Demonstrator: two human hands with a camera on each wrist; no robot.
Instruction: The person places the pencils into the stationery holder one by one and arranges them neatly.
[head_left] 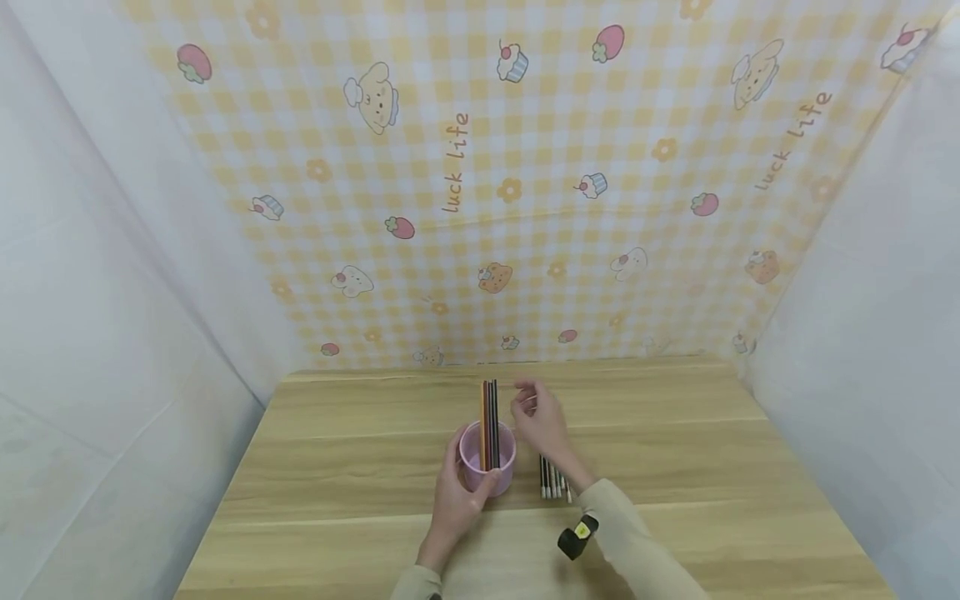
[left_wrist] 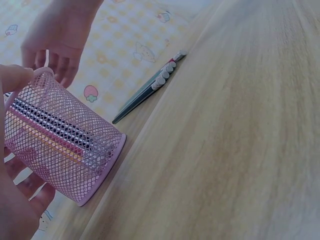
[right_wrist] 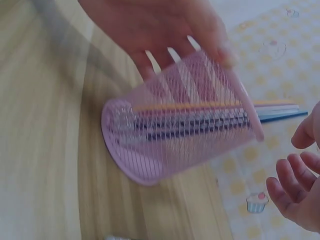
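Note:
A pink mesh pencil cup [head_left: 504,479] stands on the wooden table, with my left hand [head_left: 456,504] gripping its near left side. In the right wrist view, the thumb lies at the rim and the other fingers go round the cup wall [right_wrist: 175,125]. Several slim pencils [head_left: 489,417], orange, dark red and black, lean in the cup and stick out above its rim. My right hand [head_left: 543,423] hovers just right of the pencil tops, fingers loosely bent and holding nothing visible. Below it lie several dark pencils [head_left: 551,483] with pale ends, partly hidden by the right arm.
The wooden tabletop [head_left: 360,450] runs back to a yellow checked cloth [head_left: 555,233] with cartoon prints. White sheets [head_left: 862,333] hang at both sides. A black strap device [head_left: 577,537] sits at the right sleeve.

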